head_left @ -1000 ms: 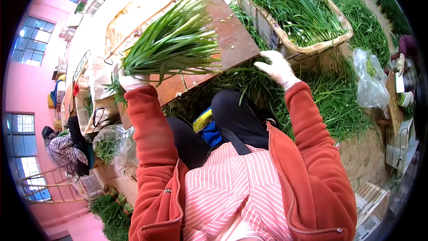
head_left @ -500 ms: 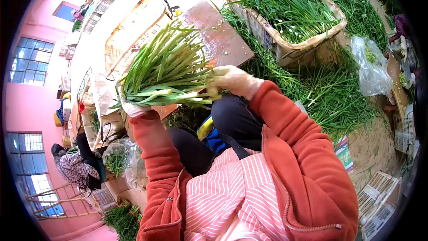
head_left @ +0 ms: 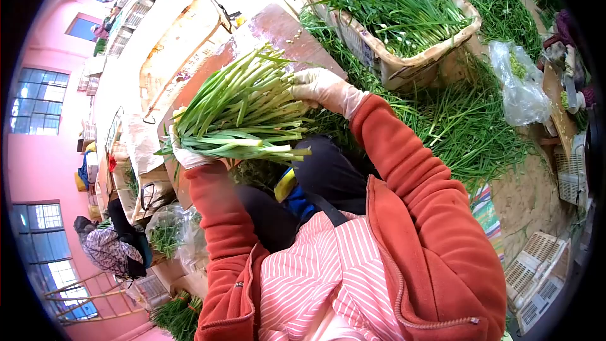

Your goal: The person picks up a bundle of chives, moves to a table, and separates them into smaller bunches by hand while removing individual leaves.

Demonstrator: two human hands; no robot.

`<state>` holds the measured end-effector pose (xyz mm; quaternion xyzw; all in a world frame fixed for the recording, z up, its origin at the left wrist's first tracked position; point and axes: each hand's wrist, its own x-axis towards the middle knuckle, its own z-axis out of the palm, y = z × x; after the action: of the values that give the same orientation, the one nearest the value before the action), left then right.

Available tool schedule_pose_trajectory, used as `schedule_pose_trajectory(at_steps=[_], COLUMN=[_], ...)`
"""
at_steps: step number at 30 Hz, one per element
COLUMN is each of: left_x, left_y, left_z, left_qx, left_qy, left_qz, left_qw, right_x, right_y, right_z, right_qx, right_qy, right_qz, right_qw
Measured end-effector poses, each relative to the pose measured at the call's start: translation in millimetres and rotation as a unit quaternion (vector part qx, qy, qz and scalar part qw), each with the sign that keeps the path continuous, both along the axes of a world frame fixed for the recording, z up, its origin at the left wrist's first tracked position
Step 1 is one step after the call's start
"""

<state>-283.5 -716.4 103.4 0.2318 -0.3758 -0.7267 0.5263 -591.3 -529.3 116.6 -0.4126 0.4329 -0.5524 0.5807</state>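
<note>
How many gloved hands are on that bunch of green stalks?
2. The left hand grips the bunch of green stalks at one end; the right hand touches the other end. No others show.

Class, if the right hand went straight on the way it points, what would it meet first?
The bunch of green stalks that the left hand holds; contact looks made, though depth is unclear.

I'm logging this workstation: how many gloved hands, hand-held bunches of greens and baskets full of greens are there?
Gloved hands: 2 (left hand, right hand)
Hand-held bunch of greens: 1
Basket full of greens: 1
Total: 4
</note>
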Motion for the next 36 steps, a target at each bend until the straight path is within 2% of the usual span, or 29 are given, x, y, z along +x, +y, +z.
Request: schedule_pose_trajectory(at_steps=[1, 3, 5, 7, 9, 11, 12, 13, 14, 15, 16, 17, 19, 20, 21, 23, 25, 27, 30, 31, 32, 33, 34, 35, 36], left_x=[-1.6, -3.3, 0.0, 7.2, 7.6, -1.7, -14.0, -9.2, -8.4, -8.9, -11.1, 9.4, -3.5, 13.8, 16.4, 25.0, 43.5, 46.4, 62.5, 69.2, 96.2, 96.9, 108.8, 122.2, 128.3], left_y=[2.3, 4.3, 3.6, -5.0, -10.5, -7.2, 9.0, 0.3, 0.5, 0.9, 0.7, -18.7, -0.5, -15.4, -18.0, -24.2, -39.1, -42.3, -63.0, -70.7, -88.1, -85.5, -88.8, -93.8, -95.1], left_z=[0.6, 6.9, 8.6, 3.2, -5.1, -3.3, 9.4, 1.9, 3.1, 7.8, 11.2, -3.7, 27.1, 20.2, 22.9, 24.6, 13.4, 15.9, 10.2, 10.1, -1.0, 5.5, 7.1, 8.7, 13.3], left_qx=[-0.012, -0.002, 0.027, 0.04, 0.043, 0.064, 0.063, 0.061, 0.059, 0.056, 0.075, 0.045, 0.095, 0.096, 0.087, 0.071, 0.085, 0.105, 0.105, 0.102, 0.078, 0.072, 0.059, 0.046, 0.067], left_qy=[0.001, 0.01, 0.012, 0.031, 0.063, 0.065, 0.09, 0.105, 0.109, 0.113, 0.083, 0.185, 0.044, 0.072, -0.006, -0.039, -0.01, 0.011, 0.027, 0.019, 0.07, 0.061, 0.059, 0.057, 0.019], left_qz=[-0.005, 0.005, 0.036, 0.039, 0.005, 0.006, -0.021, -0.043, -0.043, -0.042, 0.045, -0.074, 0.136, 0.125, 0.188, 0.201, 0.208, 0.197, 0.164, 0.157, 0.039, 0.069, 0.052, 0.035, 0.125], left_qw=[1.0, 1.0, 0.999, 0.998, 0.997, 0.996, 0.994, 0.992, 0.991, 0.991, 0.993, 0.979, 0.985, 0.985, 0.978, 0.976, 0.974, 0.975, 0.98, 0.982, 0.994, 0.993, 0.995, 0.997, 0.99], right_x=[1.0, -14.7, -35.5, -43.0, -22.8, -3.5, 8.6, 15.0, 14.1, 15.9, 8.4, 0.5, -32.8, -51.9, -68.2, -89.4, -97.9, -91.5, -66.3, -51.6, -39.3, -24.5, -4.8, 11.6, 30.1], right_y=[3.9, 4.7, 23.4, 37.1, 37.3, 37.2, 30.6, 18.1, 5.7, -0.5, 0.0, 9.0, 16.0, 22.3, 29.9, 38.9, 56.0, 50.9, 24.3, 15.1, 2.8, -13.0, -26.0, -42.3, -57.5], right_z=[5.2, -13.9, -20.7, -14.7, 7.2, 33.8, 40.0, 33.6, 4.3, 0.5, -1.3, 4.7, -22.5, -39.6, -55.6, -73.6, -97.2, -95.7, -78.1, -67.7, -66.0, -70.9, -59.1, -73.1, -74.1], right_qx=[0.027, -0.025, -0.034, -0.003, 0.031, 0.089, 0.095, 0.117, 0.095, 0.073, 0.121, 0.077, 0.061, 0.098, 0.136, 0.29, 0.238, 0.221, 0.115, 0.056, -0.015, -0.091, -0.132, -0.186, -0.208], right_qy=[-0.019, -0.063, -0.095, -0.095, 0.017, 0.203, 0.259, 0.274, 0.173, 0.071, 0.105, 0.058, -0.051, 0.004, 0.059, 0.266, 0.549, 0.558, 0.508, 0.525, 0.525, 0.55, 0.573, 0.609, 0.605], right_qz=[-0.041, -0.094, -0.206, -0.161, -0.082, -0.009, 0.01, 0.028, 0.012, -0.005, -0.076, -0.146, -0.207, -0.232, -0.257, -0.204, -0.181, -0.219, -0.219, -0.215, -0.213, -0.219, -0.198, -0.188, -0.14], right_qw=[0.999, 0.993, 0.973, 0.982, 0.996, 0.975, 0.961, 0.954, 0.98, 0.995, 0.984, 0.985, 0.975, 0.968, 0.955, 0.896, 0.781, 0.769, 0.825, 0.822, 0.824, 0.801, 0.784, 0.748, 0.755])
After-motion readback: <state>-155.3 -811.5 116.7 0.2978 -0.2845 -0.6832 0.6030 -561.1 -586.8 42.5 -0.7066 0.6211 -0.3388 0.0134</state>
